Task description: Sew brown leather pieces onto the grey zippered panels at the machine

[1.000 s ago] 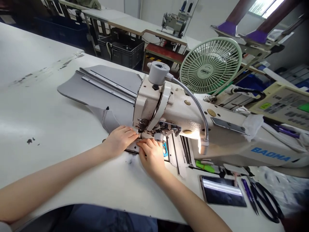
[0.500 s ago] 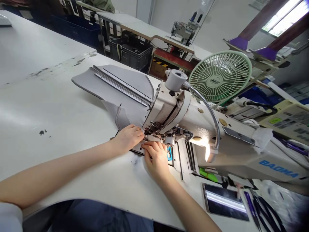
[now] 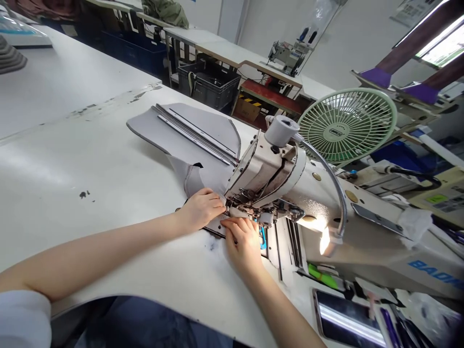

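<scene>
A grey fabric piece (image 3: 213,168) with dark-edged strips along it lies on the table behind the sewing machine's head (image 3: 250,169) and curls up near its front. My left hand (image 3: 203,209) is closed on the near edge of this fabric, fingertips beside the needle area. To its right, my right hand (image 3: 244,241) rests at the front of the presser foot, fingers bent and close together; what lies under them is hidden. Just right of those fingertips shows a blue part (image 3: 263,238) on the machine bed. The machine's lamp (image 3: 326,241) is lit.
A green fan (image 3: 348,125) stands behind the machine arm. On the right lie a phone (image 3: 348,316), a bright green object (image 3: 322,276) and a purple-handled tool (image 3: 387,326). A grey crate (image 3: 210,87) and a second sewing machine (image 3: 290,55) are farther back.
The view has shifted, so everything appears a little farther right and lower. Both hands keep their places at the needle area; the fabric's raised fold has opened slightly.
</scene>
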Tool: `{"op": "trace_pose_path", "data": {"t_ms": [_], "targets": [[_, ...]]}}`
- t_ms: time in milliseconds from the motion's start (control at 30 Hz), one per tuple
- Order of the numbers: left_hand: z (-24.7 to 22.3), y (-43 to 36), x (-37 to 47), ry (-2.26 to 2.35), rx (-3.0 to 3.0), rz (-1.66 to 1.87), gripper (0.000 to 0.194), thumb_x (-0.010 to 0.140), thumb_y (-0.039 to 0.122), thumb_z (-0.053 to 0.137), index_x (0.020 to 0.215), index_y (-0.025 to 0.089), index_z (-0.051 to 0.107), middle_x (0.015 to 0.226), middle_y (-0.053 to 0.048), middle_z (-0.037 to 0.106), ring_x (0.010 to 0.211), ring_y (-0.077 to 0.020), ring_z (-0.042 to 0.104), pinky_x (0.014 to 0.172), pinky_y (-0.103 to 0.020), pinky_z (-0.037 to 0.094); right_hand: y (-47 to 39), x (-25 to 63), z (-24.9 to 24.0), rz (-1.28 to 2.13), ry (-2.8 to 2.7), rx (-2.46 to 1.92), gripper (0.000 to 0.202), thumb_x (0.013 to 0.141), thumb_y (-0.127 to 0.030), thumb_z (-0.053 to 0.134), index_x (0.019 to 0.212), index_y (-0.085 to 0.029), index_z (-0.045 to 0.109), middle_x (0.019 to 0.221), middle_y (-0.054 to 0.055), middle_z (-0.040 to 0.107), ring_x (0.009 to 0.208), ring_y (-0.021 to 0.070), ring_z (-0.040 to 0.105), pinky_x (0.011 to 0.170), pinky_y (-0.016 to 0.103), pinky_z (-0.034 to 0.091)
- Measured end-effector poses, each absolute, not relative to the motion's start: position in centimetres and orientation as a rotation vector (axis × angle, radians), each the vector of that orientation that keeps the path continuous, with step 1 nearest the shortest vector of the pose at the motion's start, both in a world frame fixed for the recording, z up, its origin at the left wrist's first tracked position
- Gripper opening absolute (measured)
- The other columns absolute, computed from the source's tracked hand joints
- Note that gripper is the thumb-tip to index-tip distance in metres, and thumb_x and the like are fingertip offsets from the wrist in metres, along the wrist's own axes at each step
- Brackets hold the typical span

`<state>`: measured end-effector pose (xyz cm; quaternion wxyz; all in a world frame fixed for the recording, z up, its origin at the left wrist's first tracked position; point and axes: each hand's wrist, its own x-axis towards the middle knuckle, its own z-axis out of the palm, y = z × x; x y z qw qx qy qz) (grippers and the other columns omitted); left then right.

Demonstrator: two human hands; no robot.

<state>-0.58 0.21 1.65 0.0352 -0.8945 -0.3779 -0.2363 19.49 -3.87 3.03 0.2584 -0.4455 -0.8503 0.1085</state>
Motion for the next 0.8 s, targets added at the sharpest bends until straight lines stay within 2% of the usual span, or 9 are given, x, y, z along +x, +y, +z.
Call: {"op": "trace_pose_path", "data": {"t_ms": [100,167,267,367,467,633,733,800], "targets": [[1.9,0.4,-0.9,-1.184,-2.687,-0.761,0.028,0.098,0.016,0.041,0.105,0.023,0.066,0.098,0.001,0.073,0.105,-0.0149,0.061,0.108,-0.039,0.036,-3.8,19.5,3.0,0.28,-2.311,-1.191,0.024,0.093,-0.013,0.048,0.101,-0.022,0.068,0.1,0.004,0.07,0.093,0.0189,0.061,0.085,0.035,0.037],[2.2,0.7,-1.2,-1.281,-2.614,-0.738,0.026,0.097,0.02,0.043,0.107,0.022,0.067,0.107,-0.003,0.072,0.116,-0.0195,0.058,0.112,-0.045,0.032,-3.8,19.6,3.0,0.253,-2.314,-1.179,0.023,0.094,-0.014,0.048,0.101,-0.022,0.068,0.099,0.004,0.07,0.093,0.0192,0.061,0.085,0.035,0.038],[2.8,1.2,-1.6,-1.501,-2.481,-0.618,0.03,0.095,0.028,0.046,0.113,0.014,0.066,0.124,-0.014,0.066,0.12,-0.0287,0.057,0.106,-0.051,0.037,-3.9,19.6,2.8,0.185,-2.332,-1.17,0.023,0.094,-0.015,0.047,0.101,-0.021,0.069,0.096,0.005,0.07,0.092,0.0189,0.061,0.084,0.036,0.04],[3.3,0.7,-2.0,-1.588,-2.437,-0.517,0.039,0.099,0.03,0.037,0.117,0.008,0.064,0.122,-0.02,0.065,0.111,-0.0314,0.062,0.092,-0.049,0.044,-4.1,19.7,2.7,0.14,-2.351,-1.17,0.024,0.094,-0.015,0.047,0.101,-0.021,0.069,0.096,0.006,0.07,0.092,0.0197,0.061,0.084,0.036,0.042],[3.8,-2.5,-3.1,-1.583,-2.45,-0.451,0.043,0.101,0.027,0.027,0.116,0.008,0.063,0.117,-0.018,0.067,0.106,-0.0296,0.064,0.081,-0.042,0.047,-4.6,19.9,2.7,0.152,-2.354,-1.162,0.026,0.094,-0.016,0.046,0.102,-0.02,0.07,0.095,0.007,0.069,0.091,0.0212,0.06,0.082,0.037,0.044],[5.3,-12.9,-7.6,-1.52,-2.544,-0.386,0.029,0.094,0.027,0.045,0.108,0.016,0.068,0.112,-0.012,0.071,0.092,-0.0261,0.068,0.069,-0.038,0.051,-5.3,19.0,3.2,0.31,-2.361,-1.126,0.027,0.094,-0.018,0.045,0.104,-0.019,0.07,0.099,0.009,0.068,0.095,0.0241,0.058,0.085,0.04,0.047],[7.5,-17.1,-11.5,-1.512,-2.72,-0.502,0.026,0.096,0.032,0.047,0.11,0.024,0.068,0.106,-0.002,0.074,0.087,-0.0178,0.068,0.074,-0.032,0.052,-4.8,16.5,3.7,0.615,-2.315,-1.16,0.029,0.093,-0.021,0.046,0.108,-0.019,0.07,0.105,0.01,0.066,0.1,0.0254,0.058,0.091,0.043,0.046],[8.8,-17.1,-14.2,-1.554,-2.681,-0.589,0.028,0.098,0.034,0.044,0.112,0.027,0.067,0.113,-0.002,0.071,0.101,-0.0187,0.065,0.085,-0.033,0.049,-3.7,14.2,3.9,0.811,-2.284,-1.17,0.03,0.093,-0.024,0.044,0.109,-0.02,0.069,0.101,0.009,0.065,0.095,0.0233,0.06,0.087,0.041,0.049]]}}
